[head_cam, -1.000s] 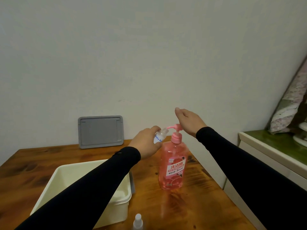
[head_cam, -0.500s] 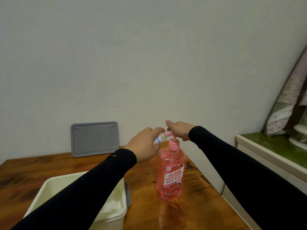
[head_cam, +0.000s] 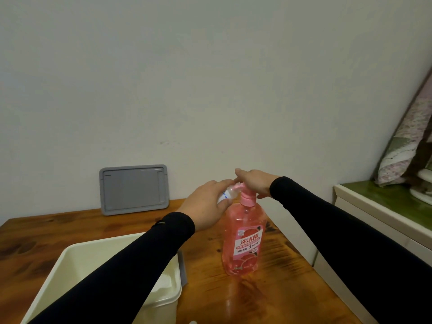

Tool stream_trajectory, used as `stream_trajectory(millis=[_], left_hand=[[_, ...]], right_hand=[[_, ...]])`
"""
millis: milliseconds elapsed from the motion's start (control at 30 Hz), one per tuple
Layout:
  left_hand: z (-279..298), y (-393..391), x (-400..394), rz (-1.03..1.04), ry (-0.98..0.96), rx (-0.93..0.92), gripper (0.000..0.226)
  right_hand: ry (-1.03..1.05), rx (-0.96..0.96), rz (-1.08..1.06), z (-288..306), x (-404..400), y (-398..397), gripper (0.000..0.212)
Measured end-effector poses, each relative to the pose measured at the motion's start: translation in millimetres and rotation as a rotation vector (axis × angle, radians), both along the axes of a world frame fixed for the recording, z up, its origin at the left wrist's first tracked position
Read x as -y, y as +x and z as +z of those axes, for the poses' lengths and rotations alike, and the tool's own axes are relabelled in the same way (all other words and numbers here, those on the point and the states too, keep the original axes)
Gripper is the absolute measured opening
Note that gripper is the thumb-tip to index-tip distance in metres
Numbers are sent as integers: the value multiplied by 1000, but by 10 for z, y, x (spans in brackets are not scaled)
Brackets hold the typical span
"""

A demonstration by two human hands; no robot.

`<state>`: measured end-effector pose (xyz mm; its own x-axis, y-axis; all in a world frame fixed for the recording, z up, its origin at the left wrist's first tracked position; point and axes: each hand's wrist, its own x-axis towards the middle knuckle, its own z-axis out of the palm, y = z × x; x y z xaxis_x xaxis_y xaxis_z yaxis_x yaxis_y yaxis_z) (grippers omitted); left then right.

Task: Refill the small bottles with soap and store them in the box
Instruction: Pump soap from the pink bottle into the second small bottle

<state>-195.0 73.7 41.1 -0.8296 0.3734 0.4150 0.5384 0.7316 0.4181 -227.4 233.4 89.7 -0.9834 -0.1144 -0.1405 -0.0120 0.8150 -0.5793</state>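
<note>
The left hand (head_cam: 205,206) is wrapped around a small bottle (head_cam: 226,194), a clear little thing with blue lettering, tipped over so its long axis runs nearly level and its open mouth points right, tucked up against the pink spout of the soap dispenser (head_cam: 244,239). The right hand (head_cam: 254,183) lies flat on top of the pump head, fingers straight and reaching left past it, palm bearing down, gripping nothing. That is the relation everything hangs on: spout and bottle mouth meeting just left of the pump, the left hand lining up, the right hand directly above to drive the plunger. Whether soap is flowing cannot be told; the joint is too small and partly hidden by fingers. The dispenser stands upright on the glossy, knotty wooden worktop (head_cam: 275,288), a see-through pink plastic body with a grapefruit label, looking well filled. Down to the left sits the box (head_cam: 70,258), cream plastic with rounded corners and smooth walls, the left sleeve crossing over it. A grey lid (head_cam: 134,189) with a raised rim leans against the wall behind. Judging from this, filling is under way and storing is not yet done.
</note>
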Motion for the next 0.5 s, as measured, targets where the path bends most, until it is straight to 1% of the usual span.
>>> stream_trajectory(millis=[67,167,367,500], left_hand=[[67,6,8,-10,11,-18,46],[124,24,-3,-13,-2,-33,44],[6,36,-15,-6,-23,-12,47],[-30,51,-26,6,-40,3,49]], right_hand=[[-51,9,-21,67,-23,-22,57],[-50,5,-31,108,-26,-47,59],[-86,-21,-27,-81,3,-26,53],[-75,-6,-28,-144,-5,-36,56]])
